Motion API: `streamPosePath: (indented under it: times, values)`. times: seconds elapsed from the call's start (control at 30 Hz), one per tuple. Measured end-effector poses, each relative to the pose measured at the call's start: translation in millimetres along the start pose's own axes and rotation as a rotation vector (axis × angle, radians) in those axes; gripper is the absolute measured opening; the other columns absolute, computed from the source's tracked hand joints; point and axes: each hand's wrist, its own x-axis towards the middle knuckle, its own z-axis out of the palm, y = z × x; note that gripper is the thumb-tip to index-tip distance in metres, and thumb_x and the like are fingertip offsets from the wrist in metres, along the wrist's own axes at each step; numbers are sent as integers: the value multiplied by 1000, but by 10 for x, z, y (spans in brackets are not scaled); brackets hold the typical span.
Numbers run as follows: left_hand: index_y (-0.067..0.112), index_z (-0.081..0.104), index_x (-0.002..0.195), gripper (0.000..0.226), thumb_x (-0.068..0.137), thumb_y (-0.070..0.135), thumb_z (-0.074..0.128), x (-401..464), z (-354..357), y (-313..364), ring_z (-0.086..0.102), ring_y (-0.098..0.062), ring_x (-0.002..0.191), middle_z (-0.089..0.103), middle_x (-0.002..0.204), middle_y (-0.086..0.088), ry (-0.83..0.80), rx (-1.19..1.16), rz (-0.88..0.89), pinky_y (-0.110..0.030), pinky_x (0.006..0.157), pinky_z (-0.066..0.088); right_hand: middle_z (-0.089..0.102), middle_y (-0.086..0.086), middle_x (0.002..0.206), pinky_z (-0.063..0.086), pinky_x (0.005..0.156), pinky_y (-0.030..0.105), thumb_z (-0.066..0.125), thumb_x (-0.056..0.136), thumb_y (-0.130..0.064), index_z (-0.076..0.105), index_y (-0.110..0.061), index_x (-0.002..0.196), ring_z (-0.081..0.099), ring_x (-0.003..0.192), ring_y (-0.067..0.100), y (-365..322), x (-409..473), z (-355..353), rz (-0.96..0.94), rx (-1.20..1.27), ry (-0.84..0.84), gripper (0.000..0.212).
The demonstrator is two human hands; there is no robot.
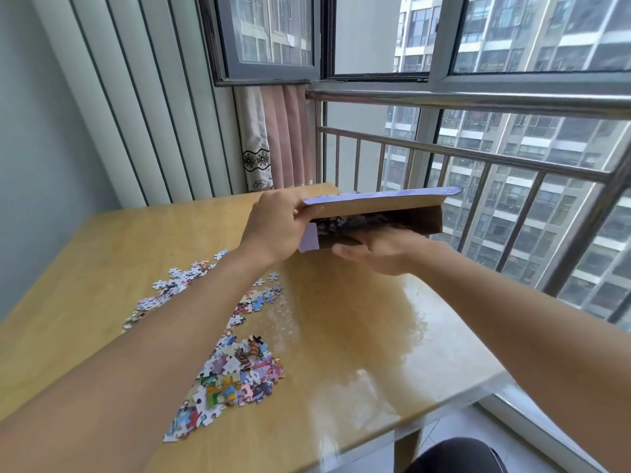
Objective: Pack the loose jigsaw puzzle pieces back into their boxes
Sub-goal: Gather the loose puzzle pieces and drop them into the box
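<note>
A flat cardboard puzzle box [386,208] with a pale purple outside is held above the far part of the wooden table [358,336], its open side facing me. Puzzle pieces show dark inside it. My left hand [276,227] grips the box's left end, thumb on the lid. My right hand [379,250] lies under the box with fingers straight, supporting its bottom. Loose jigsaw pieces lie in a colourful heap [235,373] near the table's front and in a paler scatter [177,285] further left, partly hidden by my left forearm.
A metal railing [478,158] and windows run along the table's far and right sides. A pink curtain [283,138] hangs behind the table's far corner. A dark stool or seat [454,455] shows below the table's front edge.
</note>
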Motion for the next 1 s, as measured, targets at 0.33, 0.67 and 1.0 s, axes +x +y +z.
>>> streamPosePath:
  times: [0.33,0.67,1.0]
  values:
    - [22,77,100,15,96,31,65,-19,-86,-131,69,-19,84,75,88,1,2,-45,-42,-37,76,57,65,-7,131,55,91,40,54,91,-61,57,-31,138,62,114,19,198,-156,-37,-45,-41,260,56]
    - [16,74,96,14,95,27,65,142,-228,-9,60,-11,69,73,82,-2,236,-170,-97,-27,68,48,72,4,112,57,63,45,69,85,0,79,-13,91,68,91,36,135,-87,-126,-130,-159,749,17]
    - [22,76,101,13,95,28,66,71,-132,-87,66,-11,75,74,87,5,119,-149,-144,-28,71,53,72,-2,87,56,62,40,59,90,-11,73,-24,94,65,74,27,33,-115,-174,-74,-212,505,20]
